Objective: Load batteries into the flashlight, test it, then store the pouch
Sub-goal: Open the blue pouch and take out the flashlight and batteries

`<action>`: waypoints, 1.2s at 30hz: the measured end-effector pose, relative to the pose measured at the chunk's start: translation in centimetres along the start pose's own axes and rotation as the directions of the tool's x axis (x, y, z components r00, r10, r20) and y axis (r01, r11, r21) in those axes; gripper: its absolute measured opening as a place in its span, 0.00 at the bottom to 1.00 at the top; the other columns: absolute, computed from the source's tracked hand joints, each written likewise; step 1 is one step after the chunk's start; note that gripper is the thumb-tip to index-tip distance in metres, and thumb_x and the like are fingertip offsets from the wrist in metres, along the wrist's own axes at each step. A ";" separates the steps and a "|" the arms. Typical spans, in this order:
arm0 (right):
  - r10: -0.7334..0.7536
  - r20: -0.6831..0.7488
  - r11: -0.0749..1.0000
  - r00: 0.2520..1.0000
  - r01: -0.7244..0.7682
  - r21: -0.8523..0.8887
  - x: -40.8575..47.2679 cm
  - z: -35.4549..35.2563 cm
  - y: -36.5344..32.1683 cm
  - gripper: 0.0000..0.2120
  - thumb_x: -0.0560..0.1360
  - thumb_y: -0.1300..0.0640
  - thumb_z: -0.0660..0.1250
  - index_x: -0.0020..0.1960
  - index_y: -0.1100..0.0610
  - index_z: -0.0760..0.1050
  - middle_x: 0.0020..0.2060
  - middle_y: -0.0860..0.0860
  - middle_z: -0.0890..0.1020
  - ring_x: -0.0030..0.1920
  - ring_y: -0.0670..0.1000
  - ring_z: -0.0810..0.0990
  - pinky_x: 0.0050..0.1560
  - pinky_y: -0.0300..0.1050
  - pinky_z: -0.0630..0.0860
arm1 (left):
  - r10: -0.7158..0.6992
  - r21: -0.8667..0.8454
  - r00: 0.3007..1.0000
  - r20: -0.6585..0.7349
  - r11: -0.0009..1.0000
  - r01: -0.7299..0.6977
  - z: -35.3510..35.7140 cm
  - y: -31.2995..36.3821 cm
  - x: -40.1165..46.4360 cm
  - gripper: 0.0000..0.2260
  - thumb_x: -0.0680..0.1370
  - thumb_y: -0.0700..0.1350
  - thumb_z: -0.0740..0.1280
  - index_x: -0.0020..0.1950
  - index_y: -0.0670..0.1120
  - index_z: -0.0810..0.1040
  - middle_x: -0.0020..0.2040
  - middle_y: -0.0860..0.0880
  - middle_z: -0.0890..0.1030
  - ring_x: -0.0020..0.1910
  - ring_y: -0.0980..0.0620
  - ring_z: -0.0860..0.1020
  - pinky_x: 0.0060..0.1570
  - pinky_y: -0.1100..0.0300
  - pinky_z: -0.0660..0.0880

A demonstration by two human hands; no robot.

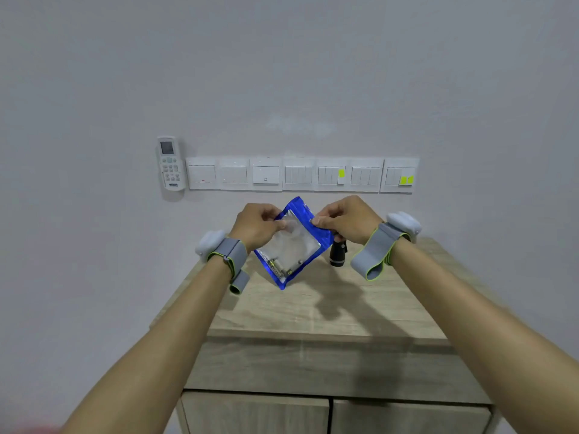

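While both hands are raised above the wooden cabinet (313, 311), left hand (257, 225) pinches the upper left edge of the blue pouch (293, 245) and right hand (346, 219) pinches its upper right edge; pouch held tilted in the air over the cabinet top, batteries (279, 267) sunk in its low corner. Black flashlight (338, 253) stands on the cabinet behind the pouch, under the right hand. Above the cabinet on the wall: switch row (300, 174), remote (170, 163) at its left end
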State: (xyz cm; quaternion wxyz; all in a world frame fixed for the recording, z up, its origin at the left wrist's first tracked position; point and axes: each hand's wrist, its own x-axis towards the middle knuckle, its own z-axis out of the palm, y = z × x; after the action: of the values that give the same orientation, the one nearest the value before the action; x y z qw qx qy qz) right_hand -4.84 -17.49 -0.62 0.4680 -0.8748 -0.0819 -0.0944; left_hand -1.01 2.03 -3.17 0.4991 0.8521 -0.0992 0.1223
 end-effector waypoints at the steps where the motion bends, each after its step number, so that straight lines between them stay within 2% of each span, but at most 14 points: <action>1: 0.021 0.018 0.997 1.000 -0.022 0.075 -0.2 0.2 0.0 0.04 0.73 0.57 0.72 0.42 0.56 0.83 0.30 0.48 0.80 0.29 0.46 0.75 0.33 0.37 0.76 | 0.017 0.008 0.999 -0.051 1.000 -0.017 0.2 0.1 -0.2 0.07 0.72 0.44 0.75 0.49 0.46 0.84 0.46 0.46 0.84 0.48 0.49 0.81 0.54 0.55 0.77; 4: 0.081 0.093 0.940 0.992 -0.107 0.323 -0.7 0.9 0.4 0.03 0.73 0.60 0.72 0.42 0.60 0.82 0.25 0.46 0.79 0.27 0.44 0.76 0.38 0.37 0.79 | 0.073 0.012 0.951 -0.301 0.997 -0.072 0.6 0.9 -1.1 0.10 0.68 0.48 0.77 0.46 0.45 0.83 0.39 0.50 0.81 0.40 0.53 0.77 0.47 0.58 0.76; 5: 0.091 0.106 0.915 0.990 -0.125 0.384 -0.8 1.2 0.5 0.03 0.72 0.60 0.73 0.41 0.60 0.82 0.24 0.46 0.80 0.27 0.45 0.76 0.39 0.37 0.78 | 0.055 -0.040 0.946 -0.320 0.997 -0.072 0.7 1.1 -1.4 0.10 0.69 0.49 0.77 0.42 0.44 0.82 0.36 0.50 0.80 0.37 0.52 0.77 0.44 0.57 0.78; 7: 0.100 0.109 0.871 0.989 -0.140 0.471 -0.9 1.7 0.8 0.03 0.72 0.61 0.73 0.40 0.59 0.82 0.26 0.48 0.82 0.30 0.47 0.77 0.39 0.38 0.78 | 0.000 -0.172 0.974 -0.226 0.984 -0.040 0.8 1.9 -1.8 0.15 0.70 0.53 0.75 0.40 0.41 0.82 0.32 0.47 0.79 0.33 0.50 0.77 0.39 0.55 0.81; 10: 0.092 0.107 0.840 0.990 -0.135 0.526 -1.2 2.1 0.8 0.02 0.70 0.60 0.74 0.39 0.59 0.83 0.30 0.51 0.84 0.34 0.49 0.78 0.42 0.40 0.78 | -0.017 -0.189 0.992 -0.124 0.982 -0.006 1.0 3.1 -2.5 0.16 0.69 0.55 0.76 0.40 0.41 0.82 0.35 0.44 0.82 0.33 0.50 0.80 0.34 0.57 0.82; 15: 0.090 0.090 0.818 0.992 -0.125 0.561 -1.5 2.4 0.7 0.03 0.69 0.61 0.76 0.38 0.59 0.83 0.30 0.52 0.84 0.31 0.48 0.76 0.33 0.35 0.75 | -0.025 -0.196 0.993 -0.116 0.981 0.002 0.7 3.9 -2.9 0.10 0.70 0.48 0.76 0.38 0.40 0.84 0.34 0.43 0.84 0.36 0.47 0.84 0.33 0.56 0.82; 18: 0.113 0.133 0.803 0.985 -0.169 0.572 -1.7 2.6 0.7 0.05 0.71 0.58 0.73 0.39 0.59 0.80 0.30 0.51 0.83 0.32 0.48 0.78 0.38 0.37 0.79 | -0.005 -0.155 0.994 -0.112 0.988 -0.012 0.7 4.0 -3.0 0.05 0.70 0.43 0.74 0.38 0.41 0.85 0.35 0.44 0.85 0.37 0.49 0.85 0.33 0.56 0.82; 21: 0.108 0.157 0.819 0.982 -0.178 0.546 -1.7 2.7 0.7 0.09 0.75 0.56 0.70 0.38 0.57 0.75 0.34 0.52 0.82 0.36 0.49 0.81 0.45 0.45 0.82 | 0.029 -0.123 0.994 -0.101 0.992 -0.041 0.7 3.8 -2.9 0.04 0.73 0.41 0.72 0.41 0.41 0.85 0.37 0.43 0.85 0.37 0.51 0.85 0.32 0.59 0.82; 25: 0.078 0.149 0.843 0.986 -0.145 0.519 -1.7 2.8 0.2 0.09 0.78 0.60 0.66 0.39 0.58 0.73 0.35 0.53 0.80 0.33 0.49 0.80 0.43 0.47 0.82 | 0.040 -0.113 0.998 -0.057 0.993 -0.046 1.0 3.7 -2.6 0.05 0.76 0.40 0.69 0.45 0.39 0.83 0.42 0.39 0.84 0.39 0.52 0.85 0.32 0.59 0.82; 29: 0.029 0.102 0.897 0.994 -0.071 0.436 -1.8 3.1 -0.1 0.11 0.79 0.61 0.62 0.38 0.60 0.73 0.28 0.50 0.79 0.25 0.46 0.79 0.40 0.49 0.81 | 0.063 -0.111 0.998 -0.012 0.992 -0.064 1.6 3.6 -2.7 0.06 0.78 0.40 0.67 0.47 0.37 0.81 0.45 0.39 0.82 0.39 0.51 0.84 0.33 0.54 0.83; 32: -0.019 0.078 0.921 0.997 -0.013 0.390 -1.8 3.4 0.3 0.10 0.79 0.62 0.59 0.42 0.64 0.74 0.26 0.49 0.78 0.28 0.47 0.80 0.40 0.50 0.81 | 0.068 -0.156 0.998 0.009 0.986 -0.066 1.7 3.5 -2.8 0.06 0.79 0.39 0.66 0.47 0.38 0.80 0.47 0.39 0.80 0.42 0.47 0.84 0.33 0.53 0.83; 34: -0.037 0.043 0.918 0.998 0.017 0.396 -1.7 3.6 0.7 0.10 0.78 0.64 0.59 0.41 0.65 0.75 0.28 0.51 0.77 0.30 0.48 0.80 0.38 0.46 0.82 | 0.071 -0.203 0.997 0.034 0.977 -0.063 1.7 3.3 -2.8 0.06 0.79 0.39 0.65 0.47 0.38 0.79 0.51 0.39 0.80 0.43 0.46 0.84 0.34 0.53 0.83; 36: -0.052 0.012 0.914 0.999 0.043 0.404 -1.8 3.6 0.9 0.14 0.77 0.66 0.58 0.34 0.60 0.73 0.29 0.51 0.76 0.29 0.45 0.79 0.34 0.40 0.79 | 0.072 -0.241 0.995 0.065 0.969 -0.054 1.8 3.1 -2.9 0.07 0.80 0.39 0.63 0.49 0.36 0.78 0.53 0.39 0.80 0.44 0.47 0.84 0.34 0.55 0.82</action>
State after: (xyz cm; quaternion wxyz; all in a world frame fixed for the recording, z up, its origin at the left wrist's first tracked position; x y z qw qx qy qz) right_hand -6.07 -15.05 -3.79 0.6349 -0.7583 -0.1261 -0.0771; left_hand -4.44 -0.87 -2.34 0.5897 0.7863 -0.1584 0.0938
